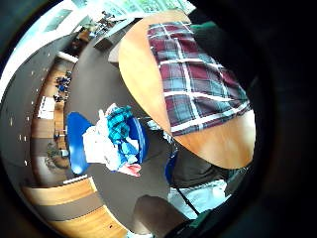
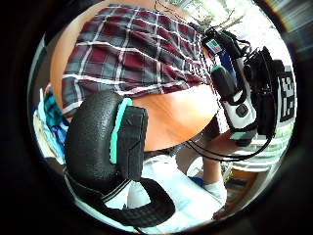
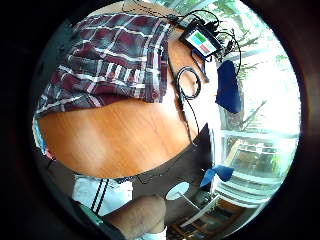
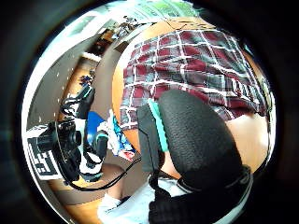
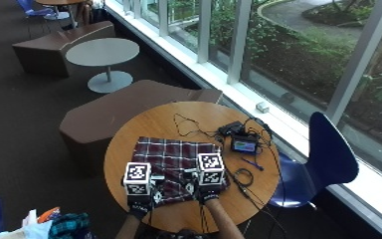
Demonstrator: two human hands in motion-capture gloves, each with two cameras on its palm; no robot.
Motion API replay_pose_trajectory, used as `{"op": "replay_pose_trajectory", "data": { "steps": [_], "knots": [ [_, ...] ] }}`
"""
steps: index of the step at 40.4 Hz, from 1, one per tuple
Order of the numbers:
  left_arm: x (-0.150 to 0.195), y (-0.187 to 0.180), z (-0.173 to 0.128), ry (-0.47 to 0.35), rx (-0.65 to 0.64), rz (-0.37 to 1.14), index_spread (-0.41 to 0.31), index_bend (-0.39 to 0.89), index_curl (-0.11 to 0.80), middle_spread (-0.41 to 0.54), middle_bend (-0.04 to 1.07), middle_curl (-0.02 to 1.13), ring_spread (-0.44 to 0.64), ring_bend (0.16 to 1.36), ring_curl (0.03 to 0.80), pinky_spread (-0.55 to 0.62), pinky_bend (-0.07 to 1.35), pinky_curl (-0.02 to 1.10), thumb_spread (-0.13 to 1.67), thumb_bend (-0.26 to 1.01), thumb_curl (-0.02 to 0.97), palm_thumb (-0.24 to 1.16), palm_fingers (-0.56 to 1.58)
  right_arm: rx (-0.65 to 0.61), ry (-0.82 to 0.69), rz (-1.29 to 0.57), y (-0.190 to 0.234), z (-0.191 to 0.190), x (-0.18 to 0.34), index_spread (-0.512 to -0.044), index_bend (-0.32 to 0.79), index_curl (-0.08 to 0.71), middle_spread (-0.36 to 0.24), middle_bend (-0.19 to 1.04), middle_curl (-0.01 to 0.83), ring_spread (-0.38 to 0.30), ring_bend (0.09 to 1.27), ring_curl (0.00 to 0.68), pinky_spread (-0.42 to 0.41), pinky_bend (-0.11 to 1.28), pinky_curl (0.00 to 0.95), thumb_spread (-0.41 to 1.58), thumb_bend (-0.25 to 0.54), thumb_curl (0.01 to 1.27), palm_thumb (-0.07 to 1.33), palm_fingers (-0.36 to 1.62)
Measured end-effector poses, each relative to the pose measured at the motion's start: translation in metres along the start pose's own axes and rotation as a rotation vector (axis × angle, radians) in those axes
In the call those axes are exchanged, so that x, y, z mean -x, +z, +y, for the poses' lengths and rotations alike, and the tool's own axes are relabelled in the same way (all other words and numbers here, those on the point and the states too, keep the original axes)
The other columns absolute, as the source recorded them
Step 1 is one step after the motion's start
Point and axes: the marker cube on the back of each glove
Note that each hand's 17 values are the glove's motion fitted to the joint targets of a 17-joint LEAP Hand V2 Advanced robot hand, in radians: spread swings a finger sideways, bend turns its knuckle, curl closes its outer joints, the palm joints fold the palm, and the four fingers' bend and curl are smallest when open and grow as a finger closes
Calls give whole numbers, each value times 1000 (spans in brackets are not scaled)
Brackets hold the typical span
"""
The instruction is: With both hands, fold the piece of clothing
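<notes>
Plaid cloth [image 5: 176, 167] flat on table [image 5: 151, 127]; both hands [image 5: 140, 199] [image 5: 207, 191] over its near edge, fingers' state unclear; bare wood behind.

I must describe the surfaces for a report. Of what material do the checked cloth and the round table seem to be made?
The checked cloth looks like soft woven fabric, perhaps cotton or flannel: a dark red, grey and white plaid, matt, lying flat with small wrinkles at its edge. The round table has a smooth orange-brown top with faint grain and a slight sheen, so wood or a wood-look laminate; the pictures cannot tell which.
</notes>
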Motion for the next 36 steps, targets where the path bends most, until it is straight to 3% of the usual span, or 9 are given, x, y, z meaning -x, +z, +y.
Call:
{"op": "replay_pose_trajectory", "data": {
  "steps": [5, 12, 26, 36],
  "knots": [
    [0, -7, 5, -2, 16, 5, -71, 123, 75, 26, 195, 126, 104, 516, 172, 206, 435, 133, 737, 79, 55, 129, 466, -13, -6, 5, -3, 1, 0, -269, 234, 129, -24, 228, 102, 92, 192, 56, 186, 312, 118, 743, 159, 75, 247, 234],
    [0, -11, 5, 6, 12, 15, -89, 132, 126, 33, 192, 191, 134, 551, 222, 271, 470, 180, 1022, 60, 98, 125, 424, -17, -28, 22, -7, 5, 4, -337, 217, 198, -26, 219, 159, 123, 190, 88, 239, 301, 165, 1037, 148, 120, 258, 214],
    [8, 16, 5, 18, -37, 1, -99, 134, 195, 38, 192, 265, 151, 580, 258, 317, 495, 222, 1208, 16, 168, 133, 386, 21, -48, 17, 13, 18, -15, -370, 165, 268, -24, 188, 230, 144, 198, 130, 272, 304, 231, 1233, 97, 187, 275, 196],
    [11, 83, 7, 25, 130, 0, -77, 87, 197, 66, 186, 301, 166, 614, 283, 326, 557, 259, 1183, -8, 221, 175, 301, 133, 27, 68, 73, 4, -55, -360, 132, 267, -10, 185, 257, 140, 203, 163, 247, 392, 287, 1238, 75, 234, 342, 149]
  ]
}}
